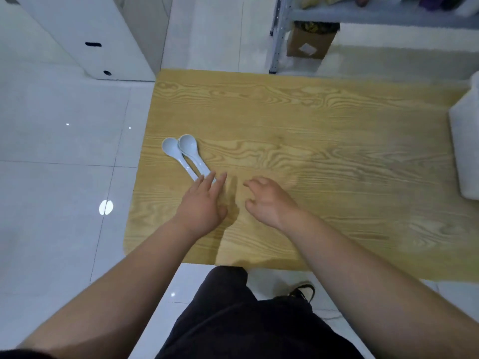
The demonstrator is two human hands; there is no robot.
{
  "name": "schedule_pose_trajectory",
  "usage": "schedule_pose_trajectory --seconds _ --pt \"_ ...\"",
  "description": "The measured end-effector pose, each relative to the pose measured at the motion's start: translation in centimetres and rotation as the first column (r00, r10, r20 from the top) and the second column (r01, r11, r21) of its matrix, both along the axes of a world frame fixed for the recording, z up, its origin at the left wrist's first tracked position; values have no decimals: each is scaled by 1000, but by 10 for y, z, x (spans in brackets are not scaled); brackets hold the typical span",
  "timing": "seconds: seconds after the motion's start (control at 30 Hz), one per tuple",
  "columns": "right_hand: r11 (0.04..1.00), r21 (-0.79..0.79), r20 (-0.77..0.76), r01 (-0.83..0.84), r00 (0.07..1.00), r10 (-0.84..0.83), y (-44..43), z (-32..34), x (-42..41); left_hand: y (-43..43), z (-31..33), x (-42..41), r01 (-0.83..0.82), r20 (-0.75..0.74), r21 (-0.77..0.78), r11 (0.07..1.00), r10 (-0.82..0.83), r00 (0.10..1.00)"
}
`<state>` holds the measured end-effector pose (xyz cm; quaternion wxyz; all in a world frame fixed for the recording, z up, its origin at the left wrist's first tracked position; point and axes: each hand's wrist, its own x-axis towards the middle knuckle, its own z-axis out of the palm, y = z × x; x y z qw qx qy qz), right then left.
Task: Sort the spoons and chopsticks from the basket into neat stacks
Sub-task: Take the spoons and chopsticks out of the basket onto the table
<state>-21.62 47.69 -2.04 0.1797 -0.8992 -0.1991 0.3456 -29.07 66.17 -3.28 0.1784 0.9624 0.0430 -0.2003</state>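
Grip on neither side. Left hand [204,203] flat, fingers straight, tips over the handle ends of two pale soup spoons [185,151]; contact uncertain. Right hand [269,200] just beside it, loosely curled, empty. Spoons lie side by side, bowls overlapping, near the wooden table's [311,120] left edge. No chopsticks visible. White container [466,141] far right, possibly the basket. Risk: a sideways nudge on the handles splays the pair or slides it off the edge. Cardboard box [309,45] label unreadable.
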Motion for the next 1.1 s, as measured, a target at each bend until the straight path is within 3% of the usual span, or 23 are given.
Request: schedule_pose_trajectory --seconds 0.1,0.47,0.93,1.1 --pt "1000 5 70 21 997 -21 -83 25 -30 -65 35 -16 113 140 -40 993 -106 984" --pt "984 -79 142 163 978 -150 -340 63 -101 -315 83 -20 421 125 34 907 -422 898" --pt "941 -184 81 285 958 -274 -467 68 -77 -441 77 57 694 44 -67 717 -693 720" --pt "928 -182 82 324 946 -314 -516 69 -61 -466 77 84 690 61 -97 717 -687 724"
